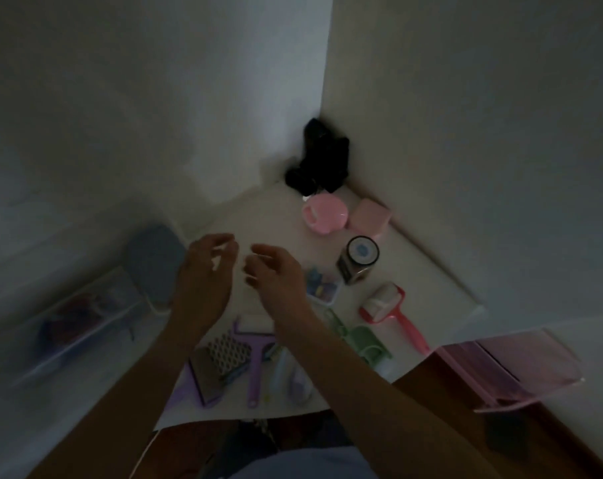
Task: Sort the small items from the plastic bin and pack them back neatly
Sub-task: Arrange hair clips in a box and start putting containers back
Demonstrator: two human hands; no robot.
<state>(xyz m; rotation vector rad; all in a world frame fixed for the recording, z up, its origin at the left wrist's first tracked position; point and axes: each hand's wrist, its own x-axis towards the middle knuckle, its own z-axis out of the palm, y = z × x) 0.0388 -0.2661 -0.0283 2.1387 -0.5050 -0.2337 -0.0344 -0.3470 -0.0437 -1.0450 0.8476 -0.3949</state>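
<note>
Small items lie spread on a white table (279, 216) in dim light. My left hand (203, 274) and my right hand (279, 274) hover side by side above the table's middle, fingers loosely curled, holding nothing I can make out. Below them lie a purple scraper (255, 357), a patterned pad (229, 354), a green holder (362, 340) and a white tube (279, 371). To the right are a small clear box of coloured bits (322, 286), a pink lint roller (390, 312), a black round tin (357, 259), a pink round case (324, 214) and a pink box (369, 216).
A clear plastic bin (82, 323) with dark red contents sits low at the left, next to a grey-blue cushioned seat (155, 264). A pink transparent lid (514, 368) lies at the right over a wooden floor. A black bundle (321, 160) fills the wall corner.
</note>
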